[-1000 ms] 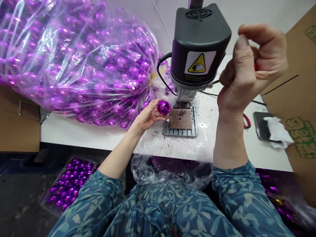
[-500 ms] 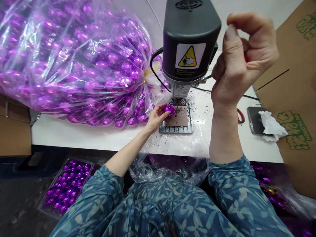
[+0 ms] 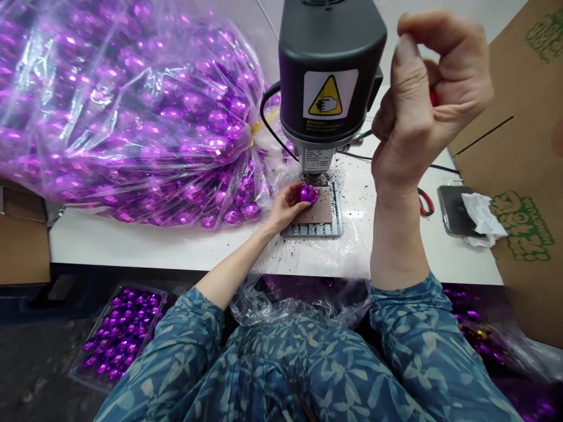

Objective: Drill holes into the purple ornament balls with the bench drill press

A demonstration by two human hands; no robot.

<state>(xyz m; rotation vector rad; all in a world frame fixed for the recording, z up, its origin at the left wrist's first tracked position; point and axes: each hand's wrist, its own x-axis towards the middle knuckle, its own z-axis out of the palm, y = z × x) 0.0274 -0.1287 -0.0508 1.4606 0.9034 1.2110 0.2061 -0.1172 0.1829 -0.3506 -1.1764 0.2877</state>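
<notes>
A shiny purple faceted ball [image 3: 309, 193] is pinched between the thumb and fingers of my left hand [image 3: 288, 205]. It sits over the brown board [image 3: 323, 211] on the slotted metal base [image 3: 336, 228], beneath the chuck of a black bench drill press [image 3: 332, 70]. Some dark openings show on the ball's upper side. My right hand [image 3: 433, 99] is raised at the right of the machine head, its fingers curled round a red handle [image 3: 433, 98] that is mostly hidden. Dark shavings are scattered around the base.
A big clear bag of purple balls [image 3: 167, 129] fills the left of the white table [image 3: 176, 246]. Red-handled pliers or scissors [image 3: 426, 202], a phone [image 3: 457, 214] and crumpled tissue [image 3: 484, 217] lie right, beside a cardboard box [image 3: 528, 176]. A tray of balls [image 3: 123, 334] sits below left.
My left hand has brought the ball slightly right, further over the board under the chuck, and the ball has turned. The right hand keeps its grip beside the machine. The view has shifted a little.
</notes>
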